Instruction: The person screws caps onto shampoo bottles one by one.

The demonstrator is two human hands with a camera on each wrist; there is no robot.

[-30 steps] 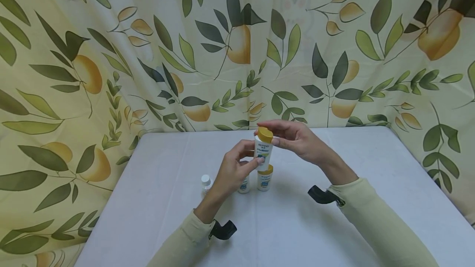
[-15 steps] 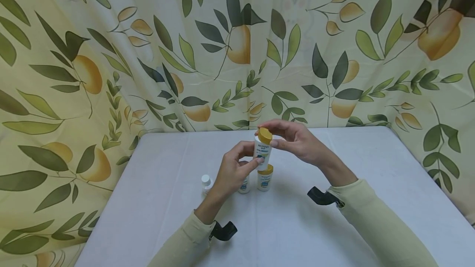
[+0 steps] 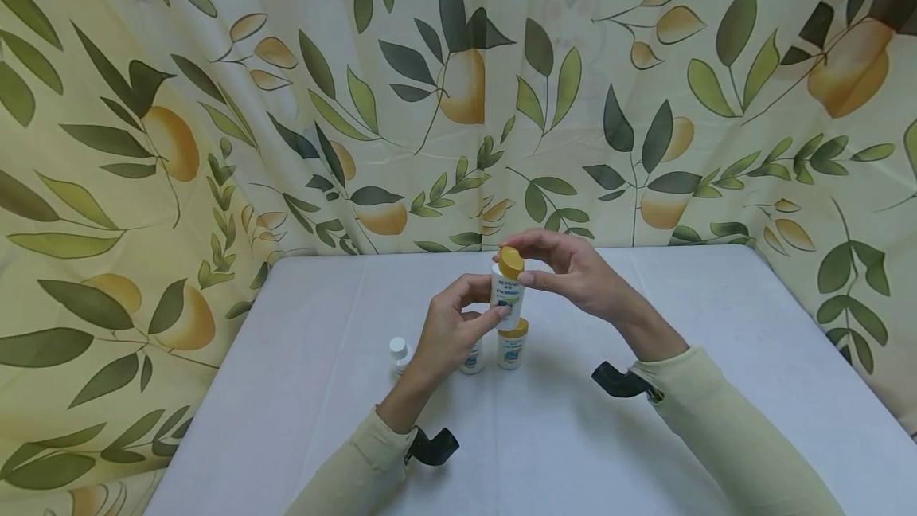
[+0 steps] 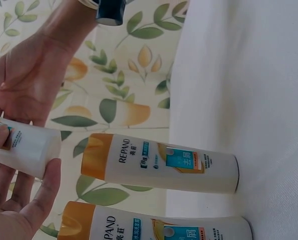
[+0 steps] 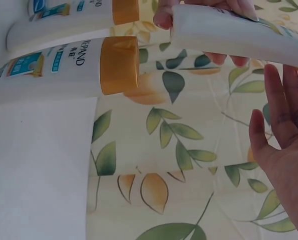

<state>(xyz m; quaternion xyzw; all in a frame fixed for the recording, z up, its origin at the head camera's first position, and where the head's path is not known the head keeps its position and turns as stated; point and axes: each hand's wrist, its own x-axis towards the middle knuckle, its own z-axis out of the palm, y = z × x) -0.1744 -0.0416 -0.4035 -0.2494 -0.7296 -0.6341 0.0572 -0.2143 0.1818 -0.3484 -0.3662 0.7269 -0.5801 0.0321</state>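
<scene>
In the head view my left hand [image 3: 454,329] grips a white shampoo bottle [image 3: 507,291] by its lower body, thumb across the label, and holds it above the table, slightly tilted. My right hand [image 3: 579,275] is at its top, thumb and fingers about the yellow cap [image 3: 511,263]. The left wrist view shows the held bottle's base [image 4: 41,152] between fingers and thumb. Below the hands, two like shampoo bottles stand upright: one with its yellow cap showing [image 3: 511,352], the other [image 3: 471,361] partly behind my left hand. The held bottle's cap lies outside both wrist views.
A small bottle with a white cap [image 3: 398,349] stands left of the shampoo bottles, partly behind my left forearm. White cloth covers the table [image 3: 573,436]. A leaf-and-fruit patterned curtain [image 3: 458,102] hangs along the table's back edge.
The held shampoo bottle has turned and tilted very slightly, and its label sits a little differently. My right thumb has shifted slightly left at the cap. The standing bottles have not moved.
</scene>
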